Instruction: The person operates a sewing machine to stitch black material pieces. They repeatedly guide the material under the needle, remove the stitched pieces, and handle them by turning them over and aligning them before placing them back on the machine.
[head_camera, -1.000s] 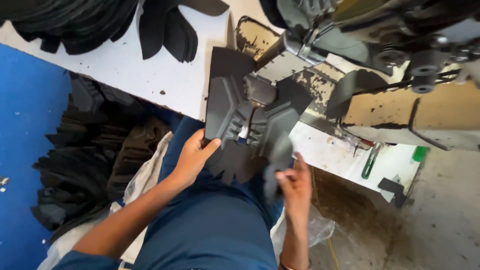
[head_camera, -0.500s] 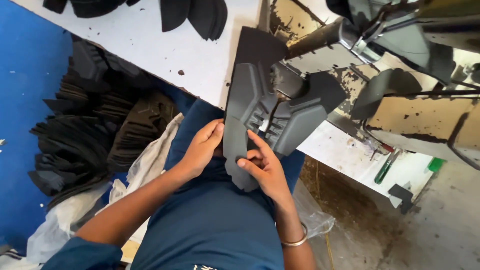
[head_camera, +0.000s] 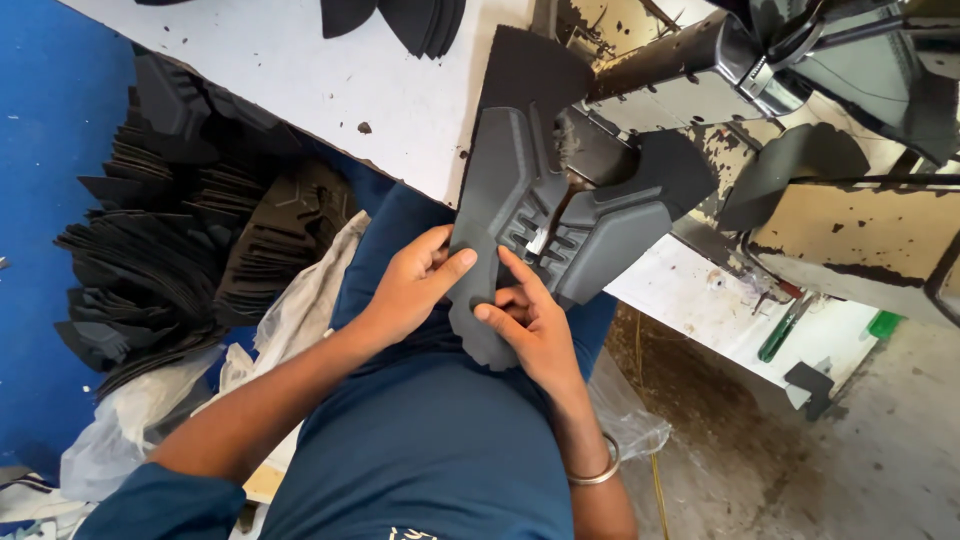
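A dark grey moulded shoe-upper piece (head_camera: 520, 190) with ribbed slots is spread over the edge of the white worktable (head_camera: 330, 90), under the arm of a sewing machine (head_camera: 700, 60). My left hand (head_camera: 415, 280) grips its lower left edge, thumb laid across the material. My right hand (head_camera: 530, 325) pinches the bottom tab of the same piece from the right. A metal bangle (head_camera: 592, 470) sits on my right wrist. The black lining layer (head_camera: 530, 65) sticks out behind the grey part.
A big heap of black cut pieces (head_camera: 170, 250) lies on the left over blue floor and white plastic sheeting (head_camera: 300, 300). More black pieces (head_camera: 410, 20) rest on the table top. A green-handled tool (head_camera: 785, 330) lies on the lower shelf at right.
Both hands have closed in on the bottom tab of the grey piece; a second ago my right hand was lower and apart. The view has shifted closer.
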